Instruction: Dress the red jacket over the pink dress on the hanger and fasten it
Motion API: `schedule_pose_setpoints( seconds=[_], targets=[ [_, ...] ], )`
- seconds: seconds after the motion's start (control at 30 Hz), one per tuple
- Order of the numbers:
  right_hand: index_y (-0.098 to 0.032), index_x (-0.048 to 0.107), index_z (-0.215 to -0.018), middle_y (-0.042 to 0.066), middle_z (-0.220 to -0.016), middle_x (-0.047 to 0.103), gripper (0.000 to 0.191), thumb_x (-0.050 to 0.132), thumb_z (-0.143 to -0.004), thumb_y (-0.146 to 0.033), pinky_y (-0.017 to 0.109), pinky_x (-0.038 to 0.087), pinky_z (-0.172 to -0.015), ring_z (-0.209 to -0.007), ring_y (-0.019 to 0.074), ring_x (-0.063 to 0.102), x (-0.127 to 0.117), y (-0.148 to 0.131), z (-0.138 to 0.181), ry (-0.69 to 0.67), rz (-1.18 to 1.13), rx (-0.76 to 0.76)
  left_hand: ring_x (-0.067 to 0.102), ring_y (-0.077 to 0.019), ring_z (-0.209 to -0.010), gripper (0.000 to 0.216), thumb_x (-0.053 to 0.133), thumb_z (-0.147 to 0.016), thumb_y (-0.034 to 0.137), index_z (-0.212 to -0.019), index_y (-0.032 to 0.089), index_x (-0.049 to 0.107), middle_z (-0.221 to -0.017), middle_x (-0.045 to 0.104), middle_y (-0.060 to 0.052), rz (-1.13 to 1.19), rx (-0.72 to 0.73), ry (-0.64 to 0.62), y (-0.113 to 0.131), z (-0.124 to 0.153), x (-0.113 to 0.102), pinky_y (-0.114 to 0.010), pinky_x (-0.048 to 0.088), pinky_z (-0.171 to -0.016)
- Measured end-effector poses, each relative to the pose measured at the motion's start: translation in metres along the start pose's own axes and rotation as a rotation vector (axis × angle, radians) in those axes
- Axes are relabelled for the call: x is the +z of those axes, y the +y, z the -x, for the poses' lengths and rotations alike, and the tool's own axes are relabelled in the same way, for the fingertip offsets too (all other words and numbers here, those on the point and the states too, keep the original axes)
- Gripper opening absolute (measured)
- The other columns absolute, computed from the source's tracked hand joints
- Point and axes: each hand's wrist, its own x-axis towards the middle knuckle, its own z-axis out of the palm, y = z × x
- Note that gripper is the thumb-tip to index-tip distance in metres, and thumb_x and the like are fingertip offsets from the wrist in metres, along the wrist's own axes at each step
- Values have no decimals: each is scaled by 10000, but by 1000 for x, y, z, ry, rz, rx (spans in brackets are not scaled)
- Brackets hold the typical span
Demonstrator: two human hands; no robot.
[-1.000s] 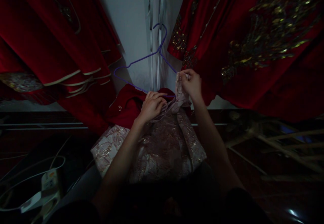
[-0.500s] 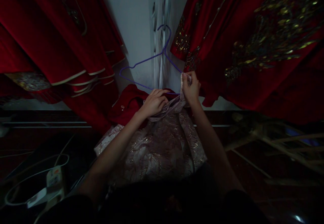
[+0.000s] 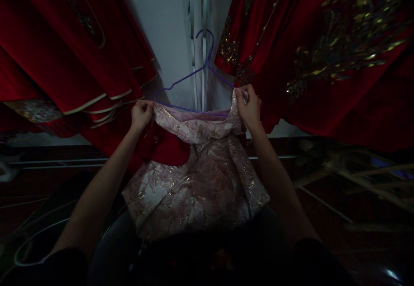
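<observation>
A pink brocade garment [image 3: 200, 178] with a red lining hangs down in front of me from a purple wire hanger [image 3: 197, 74]. My left hand [image 3: 141, 115] is closed on the garment's top left corner, by the hanger's left end. Closed too is my right hand [image 3: 248, 107], which pinches the top right corner at the hanger's right end. The top edge of the cloth is stretched between both hands along the hanger's lower bar. The hanger's hook sits on a white vertical strip [image 3: 203, 40] on the wall.
Red velvet garments with cream trim [image 3: 64, 66] hang at the left, and red ones with gold embroidery [image 3: 323, 48] at the right. A white cable [image 3: 29, 243] lies on the dark floor at the lower left. Pale sticks [image 3: 365, 178] lie at the right.
My left hand has moved from the middle of the hanger's bar out to its left end, pulling the pink cloth wide. The right hand stayed at the right end.
</observation>
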Motion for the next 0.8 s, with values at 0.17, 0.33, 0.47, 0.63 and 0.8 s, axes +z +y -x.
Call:
schedule_pose_setpoints(
  seconds=[0.17, 0.33, 0.47, 0.63, 0.8],
  targets=[
    [-249, 586, -973, 49, -888, 675, 496, 347, -875, -672, 421, 480, -852, -890, 239, 646, -2, 0, 0, -28, -41, 36, 582, -194, -938, 185, 504, -816, 280, -786, 140, 620, -916, 626, -89, -30, -81, 72, -2, 1, 3, -350, 452, -944],
    [-246, 591, -962, 60, -915, 677, 492, 369, -867, -675, 427, 467, -866, -910, 246, 640, -6, 2, -4, -34, -31, 22, 563, -203, -974, 234, 514, -839, 355, -807, 148, 619, -973, 596, -102, -1, -42, 157, 10, 1, 3, -349, 460, -933],
    [-254, 590, -963, 60, -924, 678, 484, 362, -873, -671, 437, 461, -883, -931, 250, 634, -10, 3, -8, -34, -16, 11, 556, -202, -978, 239, 518, -843, 371, -794, 154, 604, -937, 594, -88, 0, -54, 165, 9, 3, 2, -353, 446, -955],
    [-257, 597, -946, 69, -935, 677, 479, 375, -868, -674, 456, 447, -898, -962, 261, 620, -15, 9, -14, -47, 14, 7, 558, -186, -945, 252, 503, -840, 373, -791, 153, 615, -901, 613, -75, -14, -77, 151, 6, 10, 3, -339, 441, -958],
    [-261, 593, -941, 48, -884, 679, 503, 362, -858, -700, 425, 456, -882, -910, 243, 630, -18, 11, -19, -41, 39, -30, 564, -186, -938, 241, 502, -830, 361, -780, 154, 616, -892, 613, -78, -6, -100, 152, 4, 15, 7, -331, 450, -942]
  ],
)
